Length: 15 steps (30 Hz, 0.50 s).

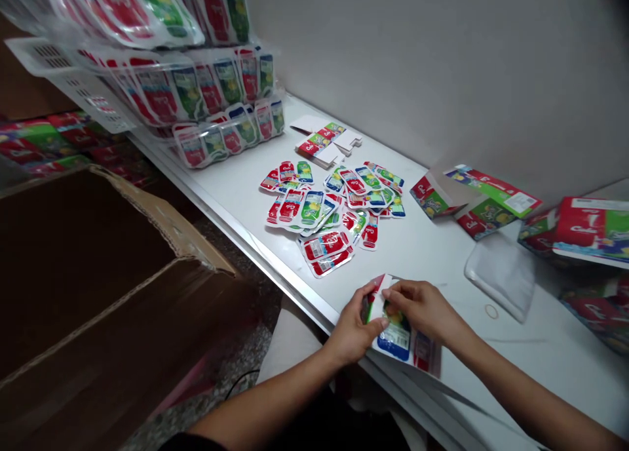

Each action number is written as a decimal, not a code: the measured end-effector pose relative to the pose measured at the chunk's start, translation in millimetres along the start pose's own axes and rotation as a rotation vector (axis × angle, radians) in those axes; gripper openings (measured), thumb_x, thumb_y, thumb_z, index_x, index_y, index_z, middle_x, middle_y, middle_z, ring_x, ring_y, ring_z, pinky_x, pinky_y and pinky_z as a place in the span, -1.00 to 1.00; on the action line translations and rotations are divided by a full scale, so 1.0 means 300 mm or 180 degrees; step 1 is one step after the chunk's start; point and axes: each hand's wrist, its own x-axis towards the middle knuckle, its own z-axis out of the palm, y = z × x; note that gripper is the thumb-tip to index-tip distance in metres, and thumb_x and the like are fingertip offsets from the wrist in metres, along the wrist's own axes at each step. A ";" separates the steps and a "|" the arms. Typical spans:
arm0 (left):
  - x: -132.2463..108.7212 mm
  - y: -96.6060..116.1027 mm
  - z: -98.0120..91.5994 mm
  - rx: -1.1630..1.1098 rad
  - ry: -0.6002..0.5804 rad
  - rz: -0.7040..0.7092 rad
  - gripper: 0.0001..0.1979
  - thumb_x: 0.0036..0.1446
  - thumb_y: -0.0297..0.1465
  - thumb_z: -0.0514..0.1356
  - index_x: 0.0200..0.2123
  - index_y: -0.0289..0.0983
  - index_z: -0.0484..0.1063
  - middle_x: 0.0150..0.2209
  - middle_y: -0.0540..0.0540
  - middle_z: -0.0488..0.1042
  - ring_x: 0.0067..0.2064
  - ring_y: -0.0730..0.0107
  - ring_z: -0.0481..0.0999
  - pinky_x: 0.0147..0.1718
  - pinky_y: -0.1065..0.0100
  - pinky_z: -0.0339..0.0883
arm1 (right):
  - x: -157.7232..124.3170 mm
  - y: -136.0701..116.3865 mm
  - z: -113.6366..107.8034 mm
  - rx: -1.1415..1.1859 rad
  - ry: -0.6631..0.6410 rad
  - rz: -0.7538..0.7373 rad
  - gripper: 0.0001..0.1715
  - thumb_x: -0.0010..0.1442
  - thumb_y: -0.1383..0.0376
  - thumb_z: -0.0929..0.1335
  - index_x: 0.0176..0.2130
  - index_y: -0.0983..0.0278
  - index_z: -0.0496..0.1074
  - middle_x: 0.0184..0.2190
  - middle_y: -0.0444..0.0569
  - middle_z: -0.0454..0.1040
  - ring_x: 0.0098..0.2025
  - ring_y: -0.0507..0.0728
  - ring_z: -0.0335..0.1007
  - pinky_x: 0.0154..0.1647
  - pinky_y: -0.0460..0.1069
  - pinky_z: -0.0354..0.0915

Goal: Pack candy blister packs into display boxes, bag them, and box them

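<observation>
My left hand is wrapped round the left side of a small printed carton at the table's front edge, its thumb across the front. A sachet strip with green, blue and red bottle prints lies against the carton; whether it is partly inside cannot be made out. My right hand has its thumb and fingers pinched at the sachet strip's upper end, beside the carton's white flap. Beyond the hands, several loose red and green sachets are spread in an overlapping pile.
Flattened cartons lie behind the pile. Opened cartons and a clear plastic bag are on the right, near a rubber band. Bagged sachets are stacked at back left. A large cardboard box stands left of the table.
</observation>
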 end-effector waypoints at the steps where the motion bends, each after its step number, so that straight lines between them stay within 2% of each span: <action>1: 0.001 0.002 -0.001 -0.0007 0.0000 -0.0028 -0.25 -0.01 -0.28 0.37 0.22 -0.26 0.17 0.24 -0.26 0.25 0.27 0.05 0.22 0.26 0.04 0.08 | 0.003 0.004 0.002 -0.0114 0.0076 -0.0015 -0.70 0.12 0.11 0.31 -0.50 0.24 0.40 -0.55 -0.12 0.50 -0.59 0.02 0.27 -0.57 -0.09 0.11; 4: 0.006 0.002 -0.007 0.0180 -0.0024 -0.0043 -0.19 -0.01 -0.25 0.36 0.26 -0.25 0.12 0.28 -0.26 0.18 0.30 0.04 0.15 0.29 0.01 0.02 | 0.012 0.009 0.013 -0.0426 0.0308 -0.0016 -0.73 0.10 0.17 0.32 -0.55 0.24 0.35 -0.60 -0.15 0.47 -0.54 0.03 0.29 -0.52 -0.09 0.10; 7: 0.011 0.001 -0.008 0.0549 0.0050 -0.0053 -0.30 0.11 -0.19 0.26 0.28 -0.20 0.12 0.32 -0.18 0.11 0.33 0.08 0.11 0.30 0.02 -0.02 | 0.020 0.012 0.022 -0.0504 0.0523 -0.0036 -0.77 0.07 0.21 0.34 -0.55 0.23 0.33 -0.62 -0.16 0.45 -0.56 0.02 0.28 -0.54 -0.10 0.06; 9: 0.011 0.005 -0.004 0.0680 0.0150 -0.0162 -0.36 0.16 -0.15 0.19 0.27 -0.18 0.16 0.31 -0.15 0.14 0.29 0.07 0.18 0.27 0.02 0.07 | 0.028 0.018 0.023 -0.0173 0.0334 -0.0081 -0.79 0.08 0.19 0.34 -0.52 0.23 0.34 -0.64 -0.18 0.43 -0.62 0.00 0.23 -0.58 -0.10 0.05; 12: 0.008 0.018 0.005 0.0798 0.0228 -0.0291 -0.35 0.16 -0.13 0.17 0.27 -0.20 0.15 0.30 -0.15 0.16 0.27 0.04 0.23 0.23 0.00 0.13 | 0.042 0.025 0.017 0.0511 -0.0226 -0.0030 -0.74 0.11 0.15 0.31 -0.51 0.26 0.36 -0.65 -0.19 0.41 -0.70 -0.05 0.11 -0.66 -0.11 0.02; 15: 0.006 0.033 0.012 0.0860 0.0223 -0.0312 -0.36 0.16 -0.15 0.17 0.27 -0.21 0.15 0.29 -0.15 0.18 0.27 0.04 0.22 0.24 -0.02 0.11 | 0.051 0.023 0.006 0.0753 -0.0351 0.0072 -0.68 0.12 0.14 0.31 -0.55 0.28 0.34 -0.67 -0.18 0.39 -0.74 -0.09 0.05 -0.69 -0.13 -0.01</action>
